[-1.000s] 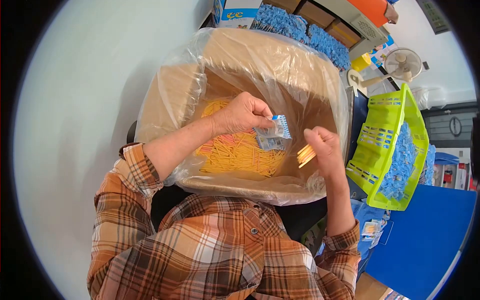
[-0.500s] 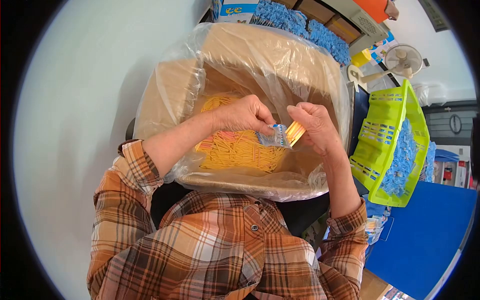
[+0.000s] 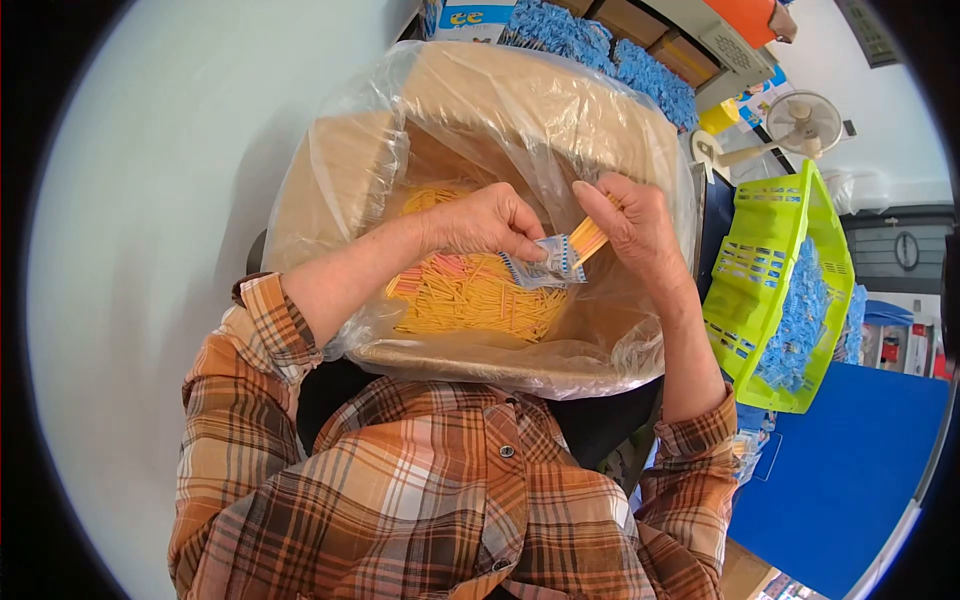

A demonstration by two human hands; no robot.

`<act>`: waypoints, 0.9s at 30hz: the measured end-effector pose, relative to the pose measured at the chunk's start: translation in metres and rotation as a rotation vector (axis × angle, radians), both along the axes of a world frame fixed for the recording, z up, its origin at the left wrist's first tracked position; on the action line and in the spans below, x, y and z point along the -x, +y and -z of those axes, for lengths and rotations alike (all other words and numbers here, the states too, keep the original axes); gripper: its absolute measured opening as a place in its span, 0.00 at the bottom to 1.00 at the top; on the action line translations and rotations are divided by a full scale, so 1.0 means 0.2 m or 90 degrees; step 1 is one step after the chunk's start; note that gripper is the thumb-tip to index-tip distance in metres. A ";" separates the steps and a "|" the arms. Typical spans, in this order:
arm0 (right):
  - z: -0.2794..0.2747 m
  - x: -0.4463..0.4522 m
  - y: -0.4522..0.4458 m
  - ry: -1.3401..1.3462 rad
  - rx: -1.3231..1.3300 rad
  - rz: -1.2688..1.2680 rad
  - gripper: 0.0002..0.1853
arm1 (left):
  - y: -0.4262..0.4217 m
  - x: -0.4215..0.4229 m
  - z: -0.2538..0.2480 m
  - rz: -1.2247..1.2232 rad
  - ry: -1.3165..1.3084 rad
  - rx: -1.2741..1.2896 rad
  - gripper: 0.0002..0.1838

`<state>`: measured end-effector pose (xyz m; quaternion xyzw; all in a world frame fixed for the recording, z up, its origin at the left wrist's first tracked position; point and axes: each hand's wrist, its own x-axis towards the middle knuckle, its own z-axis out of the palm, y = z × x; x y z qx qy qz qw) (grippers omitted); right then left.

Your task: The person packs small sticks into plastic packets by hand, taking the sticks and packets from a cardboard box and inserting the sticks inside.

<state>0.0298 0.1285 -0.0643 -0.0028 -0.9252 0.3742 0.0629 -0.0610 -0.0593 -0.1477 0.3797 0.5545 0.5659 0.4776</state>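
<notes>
1. Left hand [image 3: 500, 225]: thumb and fingertips nearly closed in a pinch on a small clear, blue-marked packet [image 3: 535, 268], held above the box with its mouth toward the other hand.
2. Right hand [image 3: 638, 228]: curled, thumb pressed along a small bundle of yellow sticks [image 3: 588, 240]; the lower ends meet the packet's mouth, though how far inside they sit cannot be told.
3. Plastic-lined box [image 3: 360, 165]: beneath both hands, holding a heap of loose yellow and pink sticks [image 3: 475, 305].
4. Step in hand, as judged: feeding the bundle into the packet. The next move calls for a steady, open mouth and sticks kept aligned, lest ends snag the film.
</notes>
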 end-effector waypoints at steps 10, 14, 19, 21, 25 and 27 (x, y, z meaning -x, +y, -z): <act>-0.05 -0.05 -0.09 0.122 -0.093 0.053 0.17 | -0.01 0.00 -0.06 -0.079 0.002 0.027 0.08; -0.06 -0.05 -0.06 0.120 0.025 0.140 0.14 | 0.00 0.00 -0.02 -0.122 -0.013 0.000 0.08; -0.05 -0.06 -0.03 0.170 0.020 0.185 0.14 | -0.01 0.00 -0.05 -0.096 -0.052 0.019 0.07; -0.04 -0.07 -0.04 0.183 0.023 0.210 0.14 | -0.02 0.03 -0.01 0.041 -0.053 -0.006 0.06; 0.04 -0.06 -0.13 0.138 0.042 0.167 0.13 | -0.03 -0.01 -0.04 0.182 -0.064 -0.046 0.06; 0.10 -0.06 -0.17 0.129 0.041 0.131 0.13 | -0.04 -0.01 -0.03 0.138 -0.083 -0.062 0.06</act>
